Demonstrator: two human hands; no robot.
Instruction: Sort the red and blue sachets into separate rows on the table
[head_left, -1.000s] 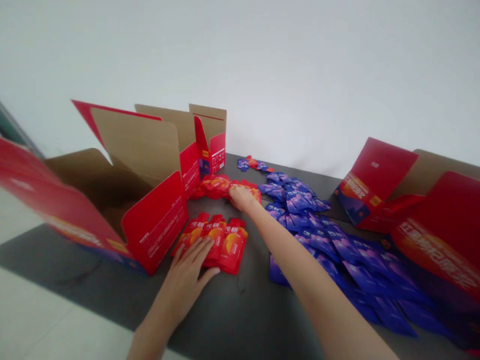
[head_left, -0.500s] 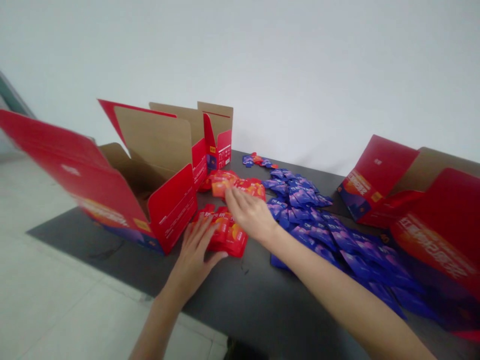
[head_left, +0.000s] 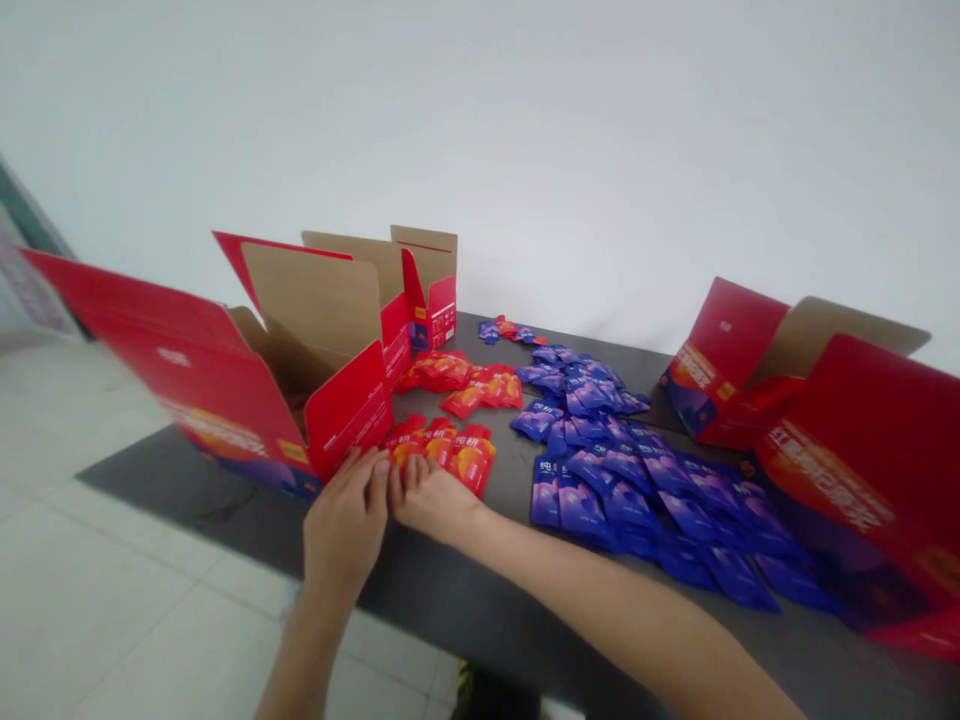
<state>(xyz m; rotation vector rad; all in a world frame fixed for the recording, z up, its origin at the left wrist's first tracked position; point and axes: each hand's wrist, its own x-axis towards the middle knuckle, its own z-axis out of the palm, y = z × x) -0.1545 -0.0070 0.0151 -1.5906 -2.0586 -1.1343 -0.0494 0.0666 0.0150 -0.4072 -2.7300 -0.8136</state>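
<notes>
A small stack of red pouches (head_left: 450,452) lies on the dark table (head_left: 480,590) beside an open red carton (head_left: 300,370). My left hand (head_left: 346,520) and my right hand (head_left: 429,495) rest side by side at the near edge of that stack, fingers bent onto the pouches. More red pouches (head_left: 465,380) lie in a loose pile farther back. A wide spread of purple pouches (head_left: 622,470) covers the table to the right.
A second open red carton (head_left: 431,290) stands behind the first. Other red cartons (head_left: 825,420) lie opened at the right edge. A few mixed pouches (head_left: 510,330) sit near the wall. Pale tiled floor lies left of the table.
My right hand has pulled back from the far red pile to the near stack, joining the left hand at its edge. The camera shifted slightly.
</notes>
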